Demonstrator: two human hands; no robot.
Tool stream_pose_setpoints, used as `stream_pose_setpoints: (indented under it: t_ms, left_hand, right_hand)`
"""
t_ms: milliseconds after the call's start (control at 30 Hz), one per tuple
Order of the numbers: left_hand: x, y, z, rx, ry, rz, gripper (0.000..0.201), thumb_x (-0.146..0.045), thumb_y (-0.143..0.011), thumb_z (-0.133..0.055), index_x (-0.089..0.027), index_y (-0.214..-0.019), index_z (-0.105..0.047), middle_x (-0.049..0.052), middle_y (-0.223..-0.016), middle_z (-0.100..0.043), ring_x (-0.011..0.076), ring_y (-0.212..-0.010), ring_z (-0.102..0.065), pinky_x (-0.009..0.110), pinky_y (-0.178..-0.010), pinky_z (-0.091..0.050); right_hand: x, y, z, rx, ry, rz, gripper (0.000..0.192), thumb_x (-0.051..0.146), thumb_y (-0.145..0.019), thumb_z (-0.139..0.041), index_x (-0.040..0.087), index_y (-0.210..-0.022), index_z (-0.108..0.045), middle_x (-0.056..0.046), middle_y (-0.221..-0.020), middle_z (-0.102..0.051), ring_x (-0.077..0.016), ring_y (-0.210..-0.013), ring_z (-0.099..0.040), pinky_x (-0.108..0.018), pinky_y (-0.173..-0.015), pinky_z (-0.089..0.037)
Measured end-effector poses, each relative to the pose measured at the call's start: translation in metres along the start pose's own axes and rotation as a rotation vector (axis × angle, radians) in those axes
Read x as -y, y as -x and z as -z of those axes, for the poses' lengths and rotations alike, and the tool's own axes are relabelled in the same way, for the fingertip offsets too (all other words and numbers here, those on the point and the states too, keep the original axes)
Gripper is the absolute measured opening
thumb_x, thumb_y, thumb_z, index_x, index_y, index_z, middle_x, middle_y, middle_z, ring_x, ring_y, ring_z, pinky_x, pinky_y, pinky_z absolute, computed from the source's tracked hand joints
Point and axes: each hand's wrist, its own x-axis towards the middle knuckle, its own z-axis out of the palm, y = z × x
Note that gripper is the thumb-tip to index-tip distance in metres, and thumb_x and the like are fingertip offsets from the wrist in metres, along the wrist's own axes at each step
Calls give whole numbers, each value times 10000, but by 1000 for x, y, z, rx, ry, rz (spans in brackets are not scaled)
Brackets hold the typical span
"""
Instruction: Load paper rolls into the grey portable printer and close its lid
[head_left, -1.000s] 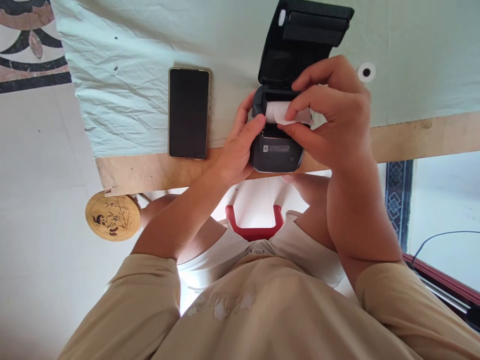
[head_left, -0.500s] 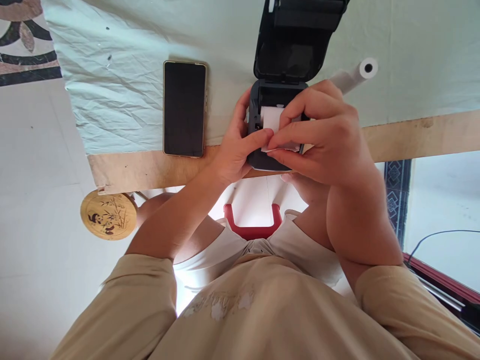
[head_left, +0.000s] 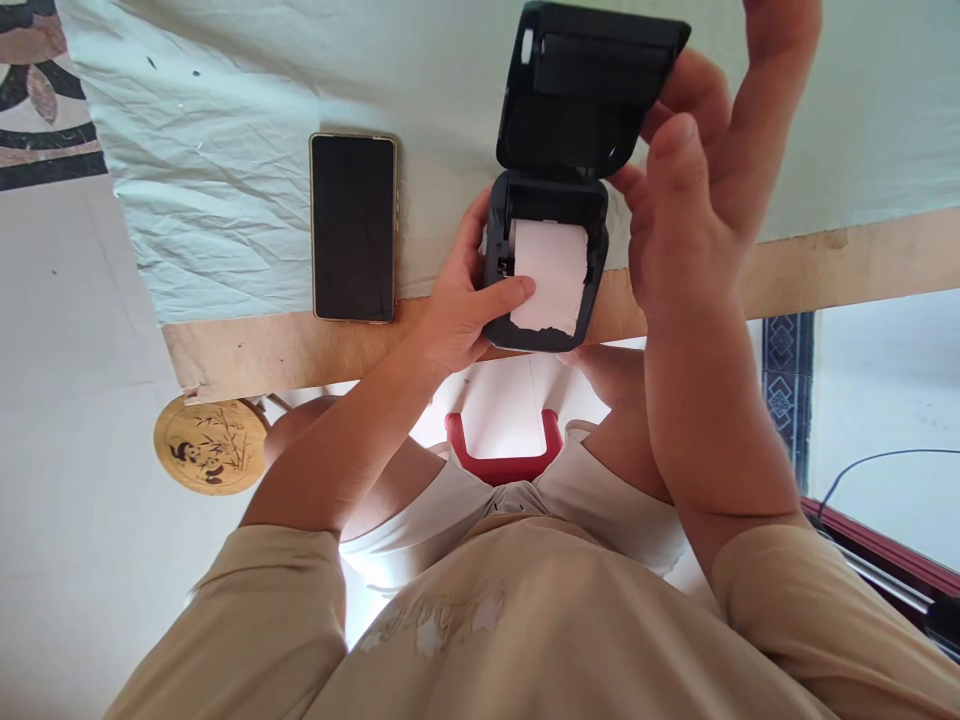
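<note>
On printer, left grip clasped; thumb on paper.

Counter draped in creased pale green cloth, wood bare along its near edge; pale floor around it, dark-and-pink inlay off its far left. Round wooden stool top, panda and bamboo design, by the counter's near left corner. Near side of counter, toward right: dark blue patterned strip, thin cable.

A tan shirt with short, loose sleeves is worn, its front marked by a patchy, whitish print; off-white shorts, gathered at the waist, are worn below.
</note>
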Motion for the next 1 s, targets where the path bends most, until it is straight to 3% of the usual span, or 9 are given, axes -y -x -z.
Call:
stream_pose_setpoints:
  t_ms: [33,133,267,433,567,633,733,800,1000]
  left_hand:
    - [0,0,1,15,-9,-10,655,-115,-621,-635,-328,-1205,-427,-8,-1055,-607,169,-980,-599,251,-768,-510]
    - [2,-2,3,59,-12,-45,654,-133,-636,-623,-302,-1228,-403,-2,-992,-615,172,-954,-607,259,-758,-513]
    - [4,-2,5,46,-11,-39,666,-145,-649,-617,-298,-1251,-377,-1,-953,-621,176,-937,-615,280,-780,-509]
    - [3,-1,5,34,22,-32,705,-135,-622,-642,-306,-1254,-380,3,-983,-621,193,-957,-612,305,-806,-503]
    - [2,1,2,38,20,-40,749,-130,-607,-645,-330,-1268,-355,-1,-1010,-619,196,-1004,-592,291,-802,-505]
    - [2,2,1,56,16,-61,730,-139,-612,-636,-342,-1257,-361,-5,-1031,-615,191,-1029,-580,275,-800,-504]
    - [3,3,-2,82,80,-127,556,-212,-668,-591,-333,-1185,-425,-5,-1051,-606,180,-1060,-564,257,-785,-501]
    - [4,4,-2,79,130,-126,404,-281,-714,-548,-294,-1112,-481,10,-1005,-617,184,-1058,-568,257,-762,-501]
    - [5,5,4,88,130,-52,219,-328,-754,-520,-219,-944,-530,30,-810,-619,184,-886,-628,223,-565,-465]
  right_hand:
    - [0,0,-3,-30,-62,-8,438,379,-859,-323,294,-1271,-203,-16,-1216,-477,-169,-1063,-520,-264,-672,-489]
    - [-4,2,-10,-65,-249,151,263,391,-790,-482,303,-1036,-506,12,-1035,-536,-151,-958,-544,-263,-685,-502]
    - [-11,4,-10,22,-392,224,280,321,-676,-612,284,-953,-594,-4,-1057,-539,-196,-1056,-498,-345,-805,-496]
    - [-16,6,-5,142,-321,218,344,372,-611,-653,300,-940,-585,-24,-1154,-519,-257,-1136,-457,-403,-863,-480]
    - [-18,8,-9,167,-330,207,302,471,-637,-599,324,-901,-602,3,-1160,-525,-262,-1190,-412,-424,-1035,-351]
    - [-17,10,-14,146,-407,166,311,467,-662,-573,323,-937,-589,9,-1140,-526,-253,-1174,-418,-408,-977,-401]
    - [-12,14,-21,150,-528,74,426,407,-674,-574,303,-1082,-507,-4,-1127,-498,-225,-1062,-479,-368,-843,-470]
    - [-8,17,-26,186,-604,12,530,393,-657,-602,300,-1151,-434,-13,-1135,-478,-205,-988,-510,-363,-840,-474]
    - [-5,20,-36,212,-744,-137,599,397,-591,-671,344,-1123,-401,5,-1065,-515,-183,-911,-549,-343,-822,-511]
